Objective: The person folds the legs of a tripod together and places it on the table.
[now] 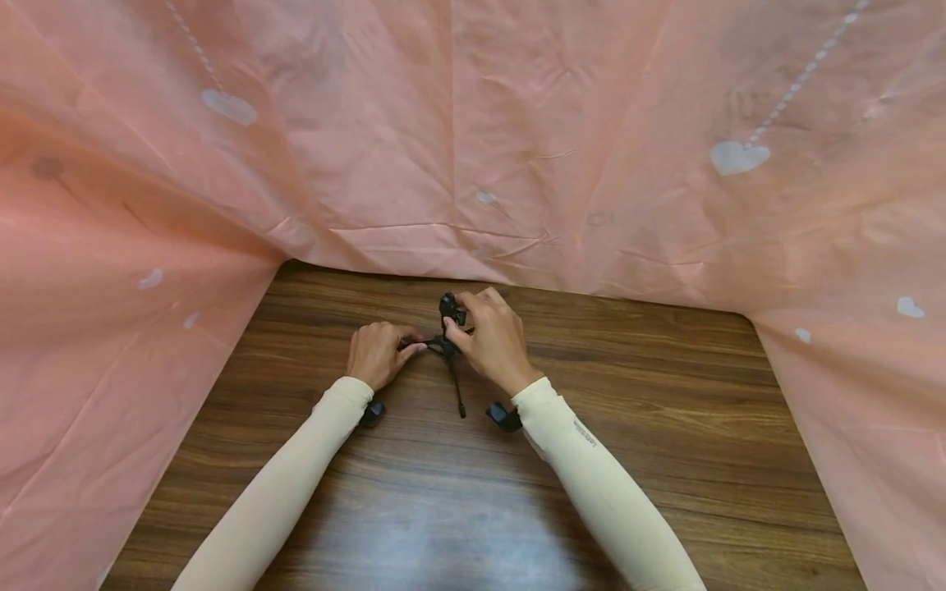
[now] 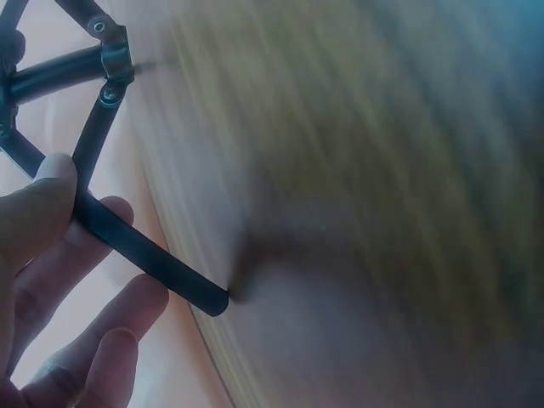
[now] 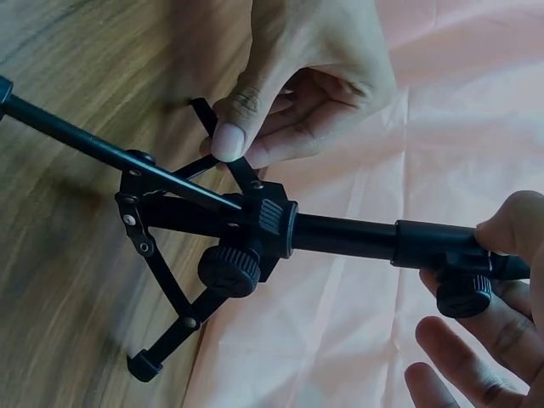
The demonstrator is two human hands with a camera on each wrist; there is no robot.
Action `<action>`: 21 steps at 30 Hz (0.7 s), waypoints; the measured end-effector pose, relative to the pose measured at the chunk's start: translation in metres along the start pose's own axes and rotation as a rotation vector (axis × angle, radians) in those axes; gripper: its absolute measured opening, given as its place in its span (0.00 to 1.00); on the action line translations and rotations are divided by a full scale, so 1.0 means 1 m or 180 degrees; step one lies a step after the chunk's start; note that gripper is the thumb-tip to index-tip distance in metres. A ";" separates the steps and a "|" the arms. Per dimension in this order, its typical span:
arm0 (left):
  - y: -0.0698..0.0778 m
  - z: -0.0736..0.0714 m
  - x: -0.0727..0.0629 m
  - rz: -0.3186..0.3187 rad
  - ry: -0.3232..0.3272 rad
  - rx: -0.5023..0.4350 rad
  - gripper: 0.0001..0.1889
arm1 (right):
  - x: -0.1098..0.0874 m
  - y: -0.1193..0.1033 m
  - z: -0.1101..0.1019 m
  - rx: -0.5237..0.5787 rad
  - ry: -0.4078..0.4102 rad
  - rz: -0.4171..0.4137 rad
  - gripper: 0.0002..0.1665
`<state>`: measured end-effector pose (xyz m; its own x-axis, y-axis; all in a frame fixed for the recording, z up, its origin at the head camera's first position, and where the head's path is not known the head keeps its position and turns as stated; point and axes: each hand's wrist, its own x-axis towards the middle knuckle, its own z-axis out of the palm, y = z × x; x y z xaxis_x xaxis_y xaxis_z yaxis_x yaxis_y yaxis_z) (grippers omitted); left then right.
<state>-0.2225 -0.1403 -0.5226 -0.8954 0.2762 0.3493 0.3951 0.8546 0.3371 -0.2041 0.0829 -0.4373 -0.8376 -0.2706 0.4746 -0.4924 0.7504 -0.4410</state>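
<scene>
A small black tripod [image 1: 448,348] with spread legs is between both hands near the table's far side. My left hand [image 1: 375,355] pinches one of its legs [image 2: 153,255] between thumb and fingers. Higher up, my right hand [image 1: 497,335] grips the centre column [image 3: 344,236] near its top, beside a ridged knob [image 3: 464,295]. A second, larger knob [image 3: 229,270] sits at the hub where the leg braces meet. One leg [image 1: 456,386] points toward me, and another ends in a rubber foot [image 3: 144,365]. The tripod's head [image 1: 447,305] is partly covered by the right fingers.
The brown wood-grain table [image 1: 650,427] is enclosed at the back and sides by a pink sheet [image 1: 532,164] with white hearts. A black wrist camera [image 1: 372,414] sits under the left wrist, and another black camera [image 1: 504,416] under the right one.
</scene>
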 end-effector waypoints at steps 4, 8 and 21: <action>0.006 0.002 -0.005 0.0089 0.0003 0.0004 0.09 | -0.008 0.002 -0.003 0.0029 0.0101 -0.0042 0.18; 0.012 0.004 -0.011 0.0160 0.0031 0.0026 0.10 | -0.016 0.003 -0.007 0.0098 0.0180 -0.0080 0.16; 0.031 0.011 -0.023 0.0379 0.0080 0.0020 0.10 | -0.040 0.008 -0.021 0.0164 0.0327 -0.0105 0.16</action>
<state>-0.1915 -0.1154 -0.5296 -0.8367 0.3649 0.4084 0.4971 0.8191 0.2864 -0.1692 0.1127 -0.4441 -0.7932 -0.2295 0.5640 -0.5331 0.7093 -0.4611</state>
